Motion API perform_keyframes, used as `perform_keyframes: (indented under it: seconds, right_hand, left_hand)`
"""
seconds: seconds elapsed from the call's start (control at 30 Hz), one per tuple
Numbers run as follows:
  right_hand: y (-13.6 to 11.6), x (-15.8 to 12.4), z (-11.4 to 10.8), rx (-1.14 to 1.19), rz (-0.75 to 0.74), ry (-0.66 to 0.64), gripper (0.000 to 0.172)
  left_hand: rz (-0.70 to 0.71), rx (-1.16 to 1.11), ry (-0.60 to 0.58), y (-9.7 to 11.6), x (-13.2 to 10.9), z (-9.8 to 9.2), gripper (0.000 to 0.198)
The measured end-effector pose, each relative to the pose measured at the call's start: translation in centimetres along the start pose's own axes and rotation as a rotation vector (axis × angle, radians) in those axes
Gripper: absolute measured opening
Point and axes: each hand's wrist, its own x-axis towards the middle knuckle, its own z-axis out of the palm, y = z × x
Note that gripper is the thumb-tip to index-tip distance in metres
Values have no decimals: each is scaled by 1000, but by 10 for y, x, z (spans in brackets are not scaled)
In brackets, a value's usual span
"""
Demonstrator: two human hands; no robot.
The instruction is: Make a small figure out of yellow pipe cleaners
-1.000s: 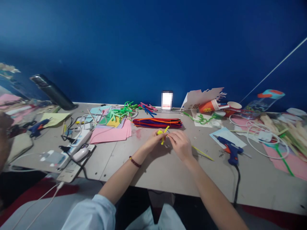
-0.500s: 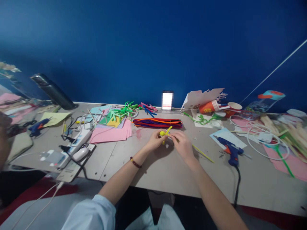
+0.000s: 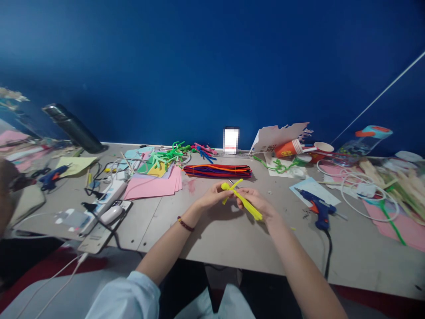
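My left hand (image 3: 212, 197) is closed, pinching a yellow pipe-cleaner piece (image 3: 226, 186) with a rounded bunch at its left end and short ends sticking out. From it a yellow pipe cleaner (image 3: 249, 206), smeared wide by motion, slants down across the front of my right hand (image 3: 260, 204). The fingers of that hand are curled close to the piece, apparently gripping the pipe cleaner, though it partly hides them. A small grey tip shows between the hands; its kind is unclear. Behind them lies a bundle of red, orange and purple pipe cleaners (image 3: 217, 171).
Pink paper (image 3: 151, 188) and green pipe cleaners (image 3: 166, 155) lie left of the bundle. A power strip (image 3: 108, 197), a mouse (image 3: 111, 215) and a phone are further left. To the right are a blue glue gun (image 3: 317, 206) and orange paper cups (image 3: 288, 147). A person's arm shows far left.
The long yellow pipe cleaner, earlier stretching right past my right hand along the table, now swings across that hand's front. My right hand has turned and shifted slightly right.
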Motion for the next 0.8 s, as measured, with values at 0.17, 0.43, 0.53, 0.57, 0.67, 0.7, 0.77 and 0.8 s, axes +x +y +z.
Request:
perform_keyframes:
  seconds: [0.17,0.43,0.53,0.57,0.67,0.7,0.77,0.8]
  right_hand:
    - [8,5,5,-166,-203,173,32]
    - [18,3,0,-1075,-944,580,28]
    - [20,4,-2,-1269,-1029,510,29]
    - [19,4,-1,-1311,-1038,475,29]
    - [19,3,1,-1380,-1032,384,29]
    - [19,3,2,-1393,-1028,366,29]
    - [19,2,4,-1415,-1020,352,29]
    - [19,2,5,-1425,-1017,349,30]
  left_hand:
    - [-10,-68,173,-7,9,-2,29]
    - [-35,-88,303,-7,12,-4,31]
    - [-14,-161,157,-10,12,-2,39]
    - [-9,-178,150,-10,12,-2,40]
    - [-21,-187,184,-12,12,0,38]
    - [-26,-174,202,-12,12,0,35]
    - [-33,-132,223,-12,11,1,30]
    - [-38,-116,224,-11,11,1,28]
